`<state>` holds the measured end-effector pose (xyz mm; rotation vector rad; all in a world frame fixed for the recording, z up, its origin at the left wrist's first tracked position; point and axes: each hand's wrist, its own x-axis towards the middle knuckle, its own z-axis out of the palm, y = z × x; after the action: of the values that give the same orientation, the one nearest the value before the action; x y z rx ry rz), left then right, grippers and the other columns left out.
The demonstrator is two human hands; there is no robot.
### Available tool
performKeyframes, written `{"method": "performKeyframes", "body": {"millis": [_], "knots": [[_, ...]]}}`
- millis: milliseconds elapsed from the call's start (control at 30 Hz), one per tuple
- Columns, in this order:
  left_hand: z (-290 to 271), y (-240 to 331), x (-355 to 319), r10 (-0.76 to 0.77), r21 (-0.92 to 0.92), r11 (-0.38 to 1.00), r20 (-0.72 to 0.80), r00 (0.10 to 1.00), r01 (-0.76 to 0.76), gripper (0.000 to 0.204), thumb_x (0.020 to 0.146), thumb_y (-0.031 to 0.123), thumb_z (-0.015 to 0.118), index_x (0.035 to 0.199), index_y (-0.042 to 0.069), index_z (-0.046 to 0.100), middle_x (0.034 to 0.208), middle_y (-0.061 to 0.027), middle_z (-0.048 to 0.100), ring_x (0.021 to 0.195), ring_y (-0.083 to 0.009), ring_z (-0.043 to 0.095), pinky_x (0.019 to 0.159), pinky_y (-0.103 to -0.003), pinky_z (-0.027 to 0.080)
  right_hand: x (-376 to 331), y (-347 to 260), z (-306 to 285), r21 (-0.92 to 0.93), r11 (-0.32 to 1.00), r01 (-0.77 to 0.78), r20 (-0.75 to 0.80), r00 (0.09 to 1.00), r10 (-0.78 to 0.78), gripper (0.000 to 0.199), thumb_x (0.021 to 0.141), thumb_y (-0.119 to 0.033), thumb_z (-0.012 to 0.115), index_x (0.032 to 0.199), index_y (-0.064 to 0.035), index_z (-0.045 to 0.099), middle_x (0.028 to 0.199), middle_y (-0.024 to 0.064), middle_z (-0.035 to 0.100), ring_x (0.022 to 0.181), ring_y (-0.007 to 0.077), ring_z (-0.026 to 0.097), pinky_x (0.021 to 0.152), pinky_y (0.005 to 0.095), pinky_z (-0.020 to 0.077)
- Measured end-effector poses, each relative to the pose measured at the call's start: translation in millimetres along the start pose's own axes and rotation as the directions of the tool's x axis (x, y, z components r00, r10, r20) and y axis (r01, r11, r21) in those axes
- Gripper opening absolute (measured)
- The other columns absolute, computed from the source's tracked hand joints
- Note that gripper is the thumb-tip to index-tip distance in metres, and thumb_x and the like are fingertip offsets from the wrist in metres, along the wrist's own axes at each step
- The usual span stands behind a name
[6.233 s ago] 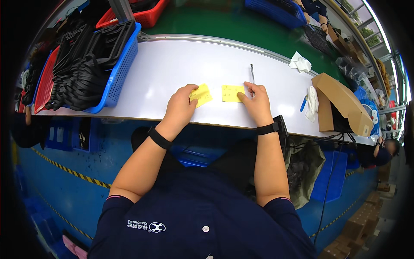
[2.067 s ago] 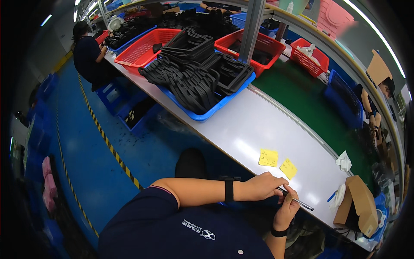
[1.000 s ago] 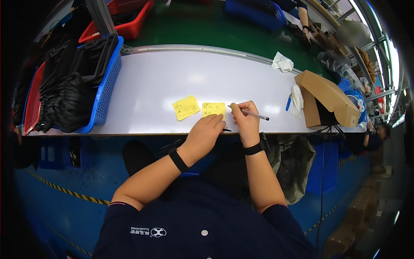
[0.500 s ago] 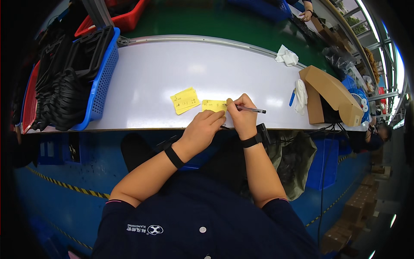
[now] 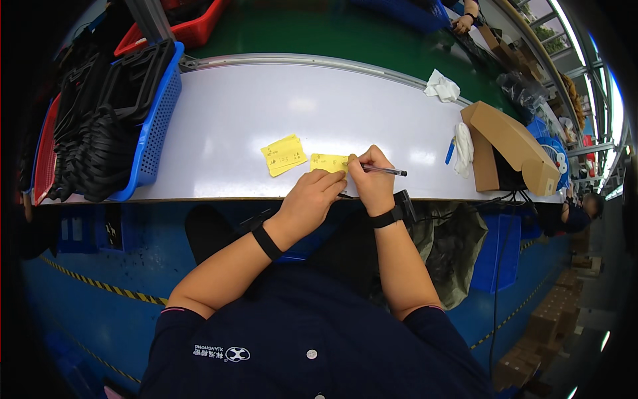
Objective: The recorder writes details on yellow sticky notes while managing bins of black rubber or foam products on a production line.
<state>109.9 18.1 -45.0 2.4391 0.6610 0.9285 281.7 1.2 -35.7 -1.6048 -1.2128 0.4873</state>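
- Head view, centre: the right hand is closed around a pen, writing end at a yellow note.
- Left hand, half curled, lies over that note; its grip cannot be told.
- Just left: overlapping yellow slips.

The white workbench carries yellow sticky notes, left of them a perforated blue basket, right of them a cardboard box.

Just one head-worn view here, fisheye wide, looking steeply down from above the shirt; left hand and right hand near mid-frame, close in, the desk stretching beyond them, its far edge bowing!
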Motion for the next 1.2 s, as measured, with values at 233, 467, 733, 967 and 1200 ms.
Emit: {"method": "performKeyframes", "body": {"millis": [233,467,733,967,1200], "knots": [[-1,0,0,-0.002,-0.019,1.000,-0.006,1.000,0.002,0.040,0.074,0.003,0.072,0.114,0.003,0.067,0.118,-0.0079,0.065,0.101,-0.0275,0.058,0.089,-0.039,0.048,1,2,0,0.027,1.000,0.010,-0.003,1.000,-0.010,0.028,0.083,-0.011,0.070,0.068,-0.0028,0.047,0.055,0.0029,0.050,0.053,0.0082,0.043,0.050,0.0277,0.0385],[-2,2,2,0.015,-0.013,1.000,-0.020,1.000,-0.015,0.029,0.079,0.004,0.067,0.108,0.002,0.066,0.115,-0.0091,0.065,0.100,-0.0261,0.059,0.086,-0.038,0.048,0,-1,1,0.056,0.998,-0.019,0.000,1.000,0.019,0.029,0.084,-0.012,0.070,0.068,-0.0025,0.048,0.056,0.0025,0.050,0.053,0.0079,0.043,0.050,0.0272,0.0381],[-1,0,0,-0.004,-0.037,0.999,-0.009,1.000,0.003,0.039,0.074,0.001,0.071,0.113,0.002,0.067,0.118,-0.0083,0.065,0.100,-0.0278,0.058,0.088,-0.039,0.048,0,0,-1,0.006,1.000,0.029,-0.008,1.000,-0.029,0.030,0.085,-0.011,0.070,0.068,-0.0026,0.047,0.055,0.0023,0.050,0.052,0.0076,0.042,0.050,0.0269,0.0379],[-3,3,0,0.009,-0.045,0.999,-0.026,1.000,-0.010,0.037,0.074,0.001,0.072,0.110,0.003,0.067,0.115,-0.0091,0.065,0.102,-0.0281,0.059,0.087,-0.038,0.049,-2,5,-1,0.179,0.984,-0.005,-0.074,0.997,0.019,0.028,0.086,-0.009,0.070,0.070,-0.0037,0.048,0.060,-0.0007,0.051,0.057,0.0048,0.043,0.051,0.0244,0.0367],[-26,-2,-29,0.081,0.053,0.996,-0.085,0.993,-0.077,0.037,0.074,0.003,0.074,0.109,0.003,0.067,0.113,-0.0102,0.063,0.102,-0.0288,0.061,0.086,-0.039,0.050,-15,-12,7,0.254,0.967,-0.029,0.048,0.999,0.018,0.026,0.087,-0.009,0.071,0.072,-0.0040,0.050,0.061,-0.0017,0.052,0.058,0.0035,0.043,0.051,0.0227,0.0361]]}}
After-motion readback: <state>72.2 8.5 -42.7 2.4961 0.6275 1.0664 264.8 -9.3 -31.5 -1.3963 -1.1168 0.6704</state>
